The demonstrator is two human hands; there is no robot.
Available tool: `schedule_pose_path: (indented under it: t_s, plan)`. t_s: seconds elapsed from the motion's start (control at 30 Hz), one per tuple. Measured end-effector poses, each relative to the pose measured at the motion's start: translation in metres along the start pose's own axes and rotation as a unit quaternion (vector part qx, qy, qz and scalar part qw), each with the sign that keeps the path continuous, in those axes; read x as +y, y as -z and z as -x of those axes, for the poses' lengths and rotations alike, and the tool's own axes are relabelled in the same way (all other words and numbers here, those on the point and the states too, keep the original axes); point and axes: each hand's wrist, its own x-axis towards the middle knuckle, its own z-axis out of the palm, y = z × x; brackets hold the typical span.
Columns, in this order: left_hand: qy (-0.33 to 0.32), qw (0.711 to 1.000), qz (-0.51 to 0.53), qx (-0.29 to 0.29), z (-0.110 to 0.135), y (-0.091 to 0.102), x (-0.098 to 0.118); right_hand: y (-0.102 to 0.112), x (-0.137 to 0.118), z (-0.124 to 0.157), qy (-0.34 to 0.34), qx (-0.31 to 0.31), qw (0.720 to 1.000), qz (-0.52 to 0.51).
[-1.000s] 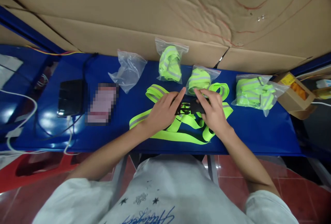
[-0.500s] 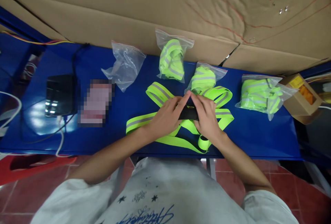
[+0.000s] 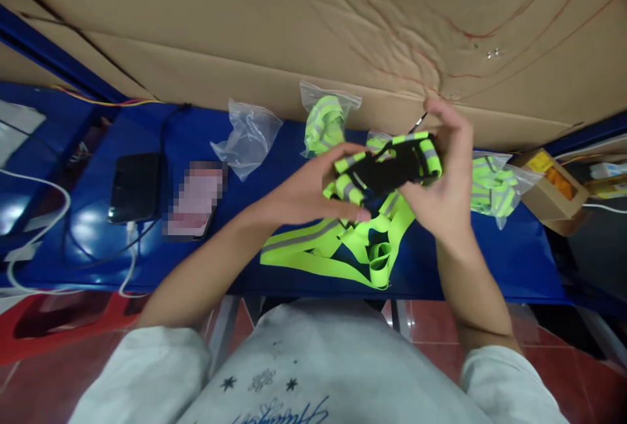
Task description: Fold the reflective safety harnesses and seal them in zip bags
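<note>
A neon-yellow reflective strap harness point(image 3: 337, 241) with a black buckle point(image 3: 386, 172) is lifted partly off the blue table point(image 3: 499, 260). My left hand point(image 3: 313, 192) grips the left end of the buckle and strap. My right hand point(image 3: 448, 176) is closed on the buckle's right end, fingers raised. The rest of the straps hang down and lie looped on the table below both hands.
Clear bags with folded yellow straps lean at the back point(image 3: 323, 123) and to the right point(image 3: 494, 185). An empty clear bag point(image 3: 247, 136), a pixelated flat item point(image 3: 193, 198), a black device point(image 3: 134, 185) with cables, a small cardboard box point(image 3: 551, 182) and a cardboard wall point(image 3: 313, 25) are present.
Both hands have lifted the buckle and its straps up off the table; earlier they pressed it flat on the surface. The straps below have bunched together.
</note>
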Motion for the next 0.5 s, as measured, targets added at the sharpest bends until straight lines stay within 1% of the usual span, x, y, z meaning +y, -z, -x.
schedule_pose_path:
  t_s: [0.07, 0.1, 0.13, 0.2, 0.23, 0.27, 0.3, 0.37, 0.43, 0.5]
  plan:
    - [-0.003, 0.996, 0.077, 0.043, -0.013, 0.002, 0.010, 0.011, -0.007, -0.017, -0.029, -0.022, 0.995, -0.091]
    - [-0.006, 0.992, 0.107, 0.061, -0.018, 0.003, 0.013, 0.015, -0.008, -0.024, -0.048, -0.040, 0.988, -0.141]
    - [-0.011, 0.989, 0.132, 0.073, -0.022, 0.004, 0.015, 0.018, -0.007, -0.029, -0.070, -0.070, 0.976, -0.195]
    - [-0.018, 0.983, 0.167, 0.075, -0.027, 0.006, 0.015, 0.018, 0.000, -0.036, -0.110, -0.132, 0.937, -0.304]
    - [-0.016, 0.981, 0.181, 0.073, -0.028, 0.007, 0.014, 0.015, 0.006, -0.039, -0.122, -0.163, 0.917, -0.342]
    - [-0.010, 0.979, 0.192, 0.069, -0.029, 0.007, 0.012, 0.011, 0.012, -0.040, -0.129, -0.193, 0.903, -0.362]
    - [-0.003, 0.977, 0.201, 0.068, -0.030, 0.007, 0.010, 0.006, 0.020, -0.041, -0.128, -0.215, 0.896, -0.366]
    - [0.015, 0.975, 0.208, 0.077, -0.033, 0.007, 0.005, -0.004, 0.032, -0.042, -0.118, -0.243, 0.897, -0.351]
    - [0.023, 0.973, 0.213, 0.090, -0.035, 0.007, 0.003, -0.011, 0.040, -0.043, -0.122, -0.256, 0.887, -0.364]
    - [0.016, 0.969, 0.227, 0.097, -0.036, 0.007, 0.002, -0.014, 0.041, -0.043, -0.139, -0.260, 0.865, -0.406]
